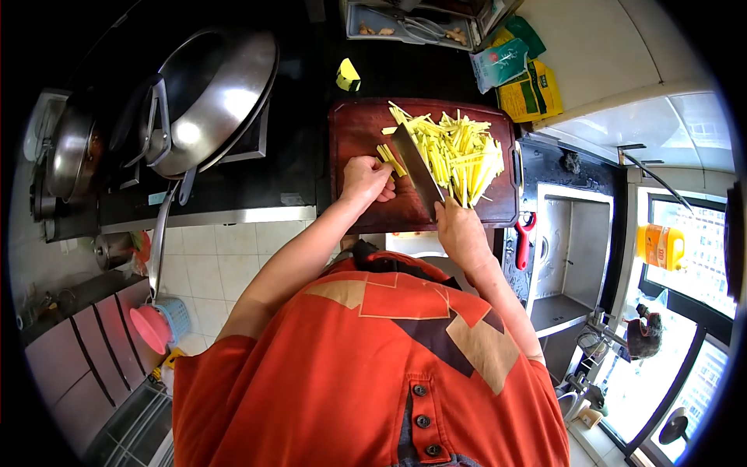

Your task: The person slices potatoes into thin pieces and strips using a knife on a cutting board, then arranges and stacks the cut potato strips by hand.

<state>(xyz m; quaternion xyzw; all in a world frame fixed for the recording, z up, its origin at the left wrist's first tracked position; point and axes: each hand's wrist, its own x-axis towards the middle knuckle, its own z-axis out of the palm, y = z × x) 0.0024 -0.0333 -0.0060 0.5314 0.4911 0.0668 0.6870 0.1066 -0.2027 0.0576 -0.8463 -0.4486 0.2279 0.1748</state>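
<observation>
On a dark red cutting board (358, 117) lies a heap of thin yellow-green vegetable strips (459, 148). My right hand (461, 232) is closed round the handle of a kitchen knife (417, 173), whose broad blade stands along the left side of the heap. Left of the blade, a few separate strips (391, 159) lie by the fingertips of my left hand (367, 180). Its fingers are curled together and touch these strips; whether they grip them firmly is hard to see. A cut vegetable end with green skin (348, 75) sits on the black counter beyond the board.
A wok (222, 101) stands on the stove at left, its long handle reaching past the counter edge. Right of the board are a red peeler (525, 240) and a steel sink (576, 241). Bags (529, 89) and a tray with scissors (420, 29) are at the back.
</observation>
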